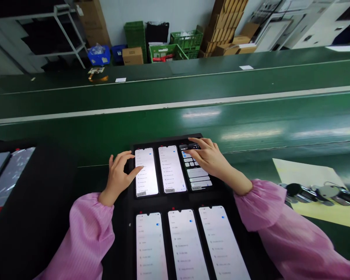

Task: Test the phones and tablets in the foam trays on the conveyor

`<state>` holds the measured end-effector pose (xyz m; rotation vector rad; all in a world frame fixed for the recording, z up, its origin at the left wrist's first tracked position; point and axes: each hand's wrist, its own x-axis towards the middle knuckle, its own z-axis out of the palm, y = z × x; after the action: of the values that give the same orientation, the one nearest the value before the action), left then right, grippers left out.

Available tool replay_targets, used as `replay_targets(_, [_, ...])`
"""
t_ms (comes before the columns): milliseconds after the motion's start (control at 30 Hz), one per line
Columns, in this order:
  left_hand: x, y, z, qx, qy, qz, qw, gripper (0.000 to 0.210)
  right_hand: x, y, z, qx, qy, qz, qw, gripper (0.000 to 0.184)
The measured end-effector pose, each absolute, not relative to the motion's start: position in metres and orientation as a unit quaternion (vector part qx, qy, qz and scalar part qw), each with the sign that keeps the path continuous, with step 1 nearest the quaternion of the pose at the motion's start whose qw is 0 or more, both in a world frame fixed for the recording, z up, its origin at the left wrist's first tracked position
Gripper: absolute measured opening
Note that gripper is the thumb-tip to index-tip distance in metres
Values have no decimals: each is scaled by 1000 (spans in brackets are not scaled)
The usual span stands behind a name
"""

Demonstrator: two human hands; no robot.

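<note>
Several smartphones lie lit in two rows of three in a black foam tray (169, 203). My left hand (119, 173) is at the upper left phone (146, 181), fingers spread and thumb over its screen, holding nothing. Over the top of the upper right phone (198, 179) is my right hand (211, 157), fingers apart, thumb at the screen; whether it touches I cannot tell. That phone shows a panel of tiles, while the upper middle phone (172, 171) and the lower row, such as the lower middle phone (188, 241), show white lists with a blue switch.
At the left, another black tray (46, 194) holds plastic-wrapped items (13, 175). On the right, metallic devices (323, 193) lie over pale paper sheets (309, 171). A green conveyor (105, 128) runs behind; beyond it stand green crates (169, 52) and cardboard boxes (133, 55).
</note>
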<state>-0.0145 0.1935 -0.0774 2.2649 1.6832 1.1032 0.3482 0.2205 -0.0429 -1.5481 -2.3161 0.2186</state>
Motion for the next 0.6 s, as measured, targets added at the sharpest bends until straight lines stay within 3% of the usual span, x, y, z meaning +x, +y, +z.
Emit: replay_targets(600, [-14,193,-78,738,573,350,73,26,344,218,-40,-547,-814,59,184,51])
